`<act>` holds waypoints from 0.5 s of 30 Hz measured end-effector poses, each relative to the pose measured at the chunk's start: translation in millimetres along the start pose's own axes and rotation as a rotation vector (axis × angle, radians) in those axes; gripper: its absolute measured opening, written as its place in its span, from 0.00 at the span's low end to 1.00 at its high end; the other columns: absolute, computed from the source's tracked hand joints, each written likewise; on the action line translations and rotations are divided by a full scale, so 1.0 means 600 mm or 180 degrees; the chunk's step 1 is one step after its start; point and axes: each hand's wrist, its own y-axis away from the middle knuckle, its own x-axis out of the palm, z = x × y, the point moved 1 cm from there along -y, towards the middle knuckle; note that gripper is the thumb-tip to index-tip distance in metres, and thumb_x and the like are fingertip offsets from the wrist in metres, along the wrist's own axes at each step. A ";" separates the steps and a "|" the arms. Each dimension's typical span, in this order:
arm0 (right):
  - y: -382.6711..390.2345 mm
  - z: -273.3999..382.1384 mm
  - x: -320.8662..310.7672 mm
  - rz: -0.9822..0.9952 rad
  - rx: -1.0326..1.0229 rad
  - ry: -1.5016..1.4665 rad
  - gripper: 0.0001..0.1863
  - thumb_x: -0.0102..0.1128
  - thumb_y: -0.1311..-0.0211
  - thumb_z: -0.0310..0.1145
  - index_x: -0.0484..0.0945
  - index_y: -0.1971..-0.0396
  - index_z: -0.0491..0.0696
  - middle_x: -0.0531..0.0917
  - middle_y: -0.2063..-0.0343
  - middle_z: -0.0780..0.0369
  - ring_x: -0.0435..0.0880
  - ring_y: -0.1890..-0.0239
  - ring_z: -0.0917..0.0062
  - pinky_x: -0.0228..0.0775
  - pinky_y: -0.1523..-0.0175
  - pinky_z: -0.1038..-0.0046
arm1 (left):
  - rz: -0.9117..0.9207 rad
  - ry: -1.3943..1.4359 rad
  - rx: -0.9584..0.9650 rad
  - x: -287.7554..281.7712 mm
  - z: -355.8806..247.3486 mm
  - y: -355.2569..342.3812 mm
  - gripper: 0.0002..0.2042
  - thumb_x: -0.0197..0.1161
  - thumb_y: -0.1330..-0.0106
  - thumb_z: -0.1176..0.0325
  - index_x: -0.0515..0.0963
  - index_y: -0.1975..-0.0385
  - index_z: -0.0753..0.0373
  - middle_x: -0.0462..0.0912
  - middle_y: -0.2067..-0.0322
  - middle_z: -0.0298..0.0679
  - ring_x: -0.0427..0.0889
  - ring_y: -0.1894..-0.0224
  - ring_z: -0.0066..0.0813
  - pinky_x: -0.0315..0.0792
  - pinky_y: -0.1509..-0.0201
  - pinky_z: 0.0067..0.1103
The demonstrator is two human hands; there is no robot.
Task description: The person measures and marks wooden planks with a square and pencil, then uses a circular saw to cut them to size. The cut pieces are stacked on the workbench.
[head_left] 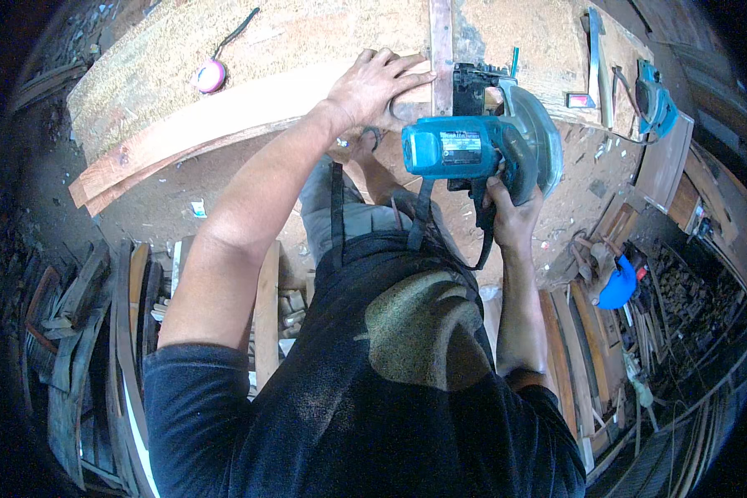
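My right hand (513, 214) is closed around the rear handle of a teal circular saw (450, 148). The saw's black base and grey blade guard lie over the near edge of a wooden bench (307, 33). My left hand (382, 83) lies on a pale plank (257, 104) along that edge, fingers stretched toward the saw. Its fingertips come close to a narrow brown wooden strip (441, 50) running across the bench beside the saw base. The blade is mostly hidden by the guard. A black cord hangs below the handle.
A pink tape measure (210, 76) lies on the bench's left. At the right are a try square (592, 62) and a teal power tool (656, 100). Stacked timber (83, 349) stands behind me on the left, more boards (585, 357) on the right. A blue object (617, 285) lies there.
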 end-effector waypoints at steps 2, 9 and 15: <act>0.003 0.016 0.005 0.0052 0.0192 -0.0181 0.08 0.65 0.34 0.27 0.78 0.58 0.42 0.80 0.78 0.66 0.78 0.79 0.82 0.70 0.73 0.77 | 0.0065 -0.0015 -0.0026 -0.003 -0.001 -0.001 0.47 0.78 0.53 0.50 0.68 0.26 0.39 0.66 0.26 0.36 0.70 0.34 0.46 0.64 0.25 0.42; -0.009 0.020 0.008 -0.0013 0.0139 -0.0180 0.09 0.65 0.34 0.26 0.78 0.57 0.42 0.80 0.77 0.66 0.78 0.79 0.82 0.70 0.73 0.77 | 0.0129 0.0036 -0.0094 -0.009 -0.002 -0.003 0.46 0.77 0.52 0.51 0.68 0.26 0.38 0.67 0.27 0.37 0.70 0.34 0.47 0.65 0.27 0.43; -0.020 0.013 0.008 0.0037 0.0052 -0.0226 0.09 0.65 0.34 0.24 0.77 0.56 0.42 0.80 0.76 0.66 0.78 0.79 0.82 0.70 0.72 0.78 | 0.0068 -0.0018 -0.0054 -0.003 0.001 -0.003 0.47 0.77 0.52 0.50 0.68 0.25 0.38 0.67 0.27 0.36 0.70 0.34 0.46 0.66 0.28 0.42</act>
